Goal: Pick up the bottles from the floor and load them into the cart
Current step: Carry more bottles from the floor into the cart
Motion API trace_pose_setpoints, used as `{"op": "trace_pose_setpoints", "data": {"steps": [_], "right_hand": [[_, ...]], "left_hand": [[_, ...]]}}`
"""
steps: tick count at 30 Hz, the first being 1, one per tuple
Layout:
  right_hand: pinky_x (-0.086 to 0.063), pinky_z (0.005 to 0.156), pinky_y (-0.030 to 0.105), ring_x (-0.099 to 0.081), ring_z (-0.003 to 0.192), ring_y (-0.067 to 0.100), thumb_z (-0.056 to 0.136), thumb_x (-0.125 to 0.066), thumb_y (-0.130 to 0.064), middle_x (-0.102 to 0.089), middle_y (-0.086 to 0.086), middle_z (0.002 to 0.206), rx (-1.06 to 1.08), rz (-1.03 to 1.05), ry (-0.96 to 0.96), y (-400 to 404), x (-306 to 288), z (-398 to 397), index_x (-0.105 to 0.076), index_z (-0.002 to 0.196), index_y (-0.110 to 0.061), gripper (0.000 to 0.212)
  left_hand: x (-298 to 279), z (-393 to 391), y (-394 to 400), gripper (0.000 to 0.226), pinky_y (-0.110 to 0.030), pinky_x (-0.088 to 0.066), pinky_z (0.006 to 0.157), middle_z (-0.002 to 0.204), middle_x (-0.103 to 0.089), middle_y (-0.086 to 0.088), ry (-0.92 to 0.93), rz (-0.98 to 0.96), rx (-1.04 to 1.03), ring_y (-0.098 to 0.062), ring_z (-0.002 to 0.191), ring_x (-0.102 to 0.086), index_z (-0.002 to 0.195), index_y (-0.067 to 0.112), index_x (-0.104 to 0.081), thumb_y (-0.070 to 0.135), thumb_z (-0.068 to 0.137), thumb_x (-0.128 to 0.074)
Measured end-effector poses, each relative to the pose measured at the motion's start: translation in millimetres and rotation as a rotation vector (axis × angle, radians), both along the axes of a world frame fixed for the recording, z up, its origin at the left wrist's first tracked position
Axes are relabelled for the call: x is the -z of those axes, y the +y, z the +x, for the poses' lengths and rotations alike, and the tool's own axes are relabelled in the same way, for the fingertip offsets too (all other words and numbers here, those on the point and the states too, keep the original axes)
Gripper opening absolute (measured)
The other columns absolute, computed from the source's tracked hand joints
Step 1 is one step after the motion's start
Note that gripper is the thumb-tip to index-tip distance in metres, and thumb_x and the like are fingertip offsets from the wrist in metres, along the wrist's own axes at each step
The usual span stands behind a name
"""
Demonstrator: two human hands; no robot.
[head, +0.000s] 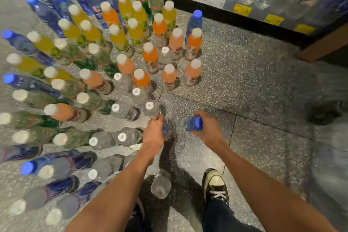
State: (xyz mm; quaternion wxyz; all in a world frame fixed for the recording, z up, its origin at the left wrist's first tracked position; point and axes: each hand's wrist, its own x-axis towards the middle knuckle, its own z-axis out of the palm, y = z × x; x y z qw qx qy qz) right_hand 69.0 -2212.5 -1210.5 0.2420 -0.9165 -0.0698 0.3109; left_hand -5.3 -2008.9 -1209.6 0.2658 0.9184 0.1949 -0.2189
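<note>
Labels blurred; blue-capped bottle (194, 123) in right hand (208, 128)

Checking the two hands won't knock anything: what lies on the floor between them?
Only bare speckled floor shows between the left hand and the right hand, each gripping a blue-capped bottle, in the head view.

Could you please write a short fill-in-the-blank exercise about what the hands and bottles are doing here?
1. The right hand grips a bottle with a ___ cap.
2. The orange bottles have ___ caps.
3. The bottles stand on the speckled ___.
4. The left hand holds a ___.

Missing words: blue; white; floor; bottle
</note>
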Motion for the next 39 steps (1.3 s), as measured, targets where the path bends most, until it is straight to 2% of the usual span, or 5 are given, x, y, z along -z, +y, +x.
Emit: {"op": "trace_pose_setpoints", "data": {"steps": [7, 16, 24, 27, 39], "right_hand": [[-0.044, 0.079, 0.022, -0.056, 0.091, 0.011, 0.078, -0.082, -0.015, -0.059, -0.005, 0.102, 0.164, 0.111, -0.027, -24.4, -132.4, -34.8, -0.058, 0.124, -0.019, 0.052], [-0.043, 0.068, 0.002, -0.065, 0.078, -0.007, 0.068, -0.09, -0.011, -0.068, -0.022, 0.085, 0.54, 0.249, -0.152, -60.9, -459.2, -101.4, -0.059, 0.101, -0.042, 0.054], [-0.052, 0.081, 0.014, -0.067, 0.093, -0.002, 0.066, -0.093, -0.029, -0.071, -0.016, 0.102, 0.647, 0.27, -0.428, -121.5, -687.3, -152.7, -0.065, 0.12, -0.029, 0.061], [-0.045, 0.077, 0.003, -0.065, 0.09, -0.002, 0.064, -0.093, -0.022, -0.069, -0.017, 0.099, 0.692, 0.237, -0.525, -149.6, -745.1, -164.8, -0.067, 0.116, -0.027, 0.058], [-0.05, 0.078, 0.012, -0.066, 0.086, -0.008, 0.054, -0.091, -0.024, -0.074, -0.021, 0.091, 0.875, 0.247, -0.679, -334.0, -846.1, -215.4, -0.07, 0.107, -0.036, 0.059]], "left_hand": [[-108.3, -15.8, -2.9, 0.048, -0.038, -0.054, 0.083, 0.114, -0.062, -0.004, -0.014, -0.073, -0.023, -0.028, 0.097, -0.065, 0.108, 0.015, -0.061, 0.014, 0.067, -0.087], [-429.7, -28.1, -46.3, 0.052, -0.026, -0.051, 0.069, 0.097, -0.067, 0.005, -0.088, -0.192, 0.031, -0.013, 0.081, -0.062, 0.107, 0.025, -0.052, 0.025, 0.069, -0.088], [-666.6, -21.9, -107.7, 0.054, -0.026, -0.049, 0.067, 0.095, -0.066, 0.008, -0.209, -0.26, 0.315, -0.012, 0.079, -0.061, 0.108, 0.027, -0.057, 0.024, 0.066, -0.089], [-725.2, -21.7, -140.2, 0.051, -0.026, -0.046, 0.067, 0.096, -0.062, 0.006, -0.243, -0.279, 0.424, -0.012, 0.078, -0.058, 0.105, 0.026, -0.059, 0.023, 0.064, -0.09], [-836.6, -22.3, -317.9, 0.052, -0.014, -0.04, 0.066, 0.097, -0.06, 0.02, -0.377, -0.243, 0.662, -0.005, 0.084, -0.06, 0.101, 0.036, -0.066, 0.035, 0.054, -0.09]]}}
